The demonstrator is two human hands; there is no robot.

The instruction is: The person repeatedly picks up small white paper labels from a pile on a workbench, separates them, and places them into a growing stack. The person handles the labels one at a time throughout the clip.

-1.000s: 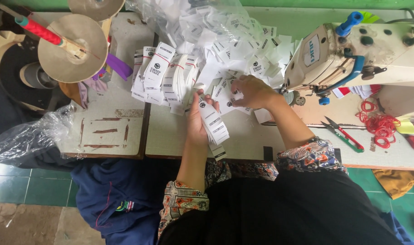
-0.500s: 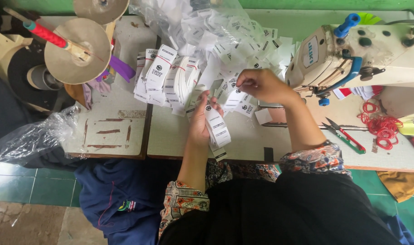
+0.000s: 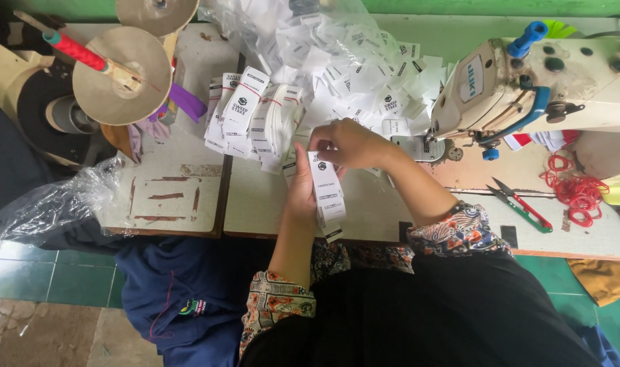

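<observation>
Green tiled floor [image 3: 31, 285] and a green wall frame a pale worktop [image 3: 269, 204] made of two boards with a dark seam between them. At the right end stands a cream sewing machine [image 3: 527, 88] with blue knobs, and at the left end two round tan discs [image 3: 123, 75] sit with a red thread spool [image 3: 75, 51] lying across the lower one. Dark blue cloth [image 3: 167, 285] hangs below the front edge of the worktop. A clear plastic bag [image 3: 255, 27] at the far side spills a loose heap of white labels [image 3: 371, 81] with black print. Just left of the heap lie bundled white labels [image 3: 245, 115], rectangular stacks tied with red thread. Crumpled clear plastic [image 3: 51, 204] droops off the left corner. Red rubber bands [image 3: 575, 190] lie tangled at the right, with thread snips [image 3: 520, 204] with red and green handles beside them.

Both forearms reach forward in patterned cuffs. The left hand [image 3: 302, 190] stands palm inward, clasping a stack of long white labels [image 3: 327, 194] upright near the front edge. The right hand [image 3: 347, 143] curls over from the right, its fingertips pinching the top end of that same stack
</observation>
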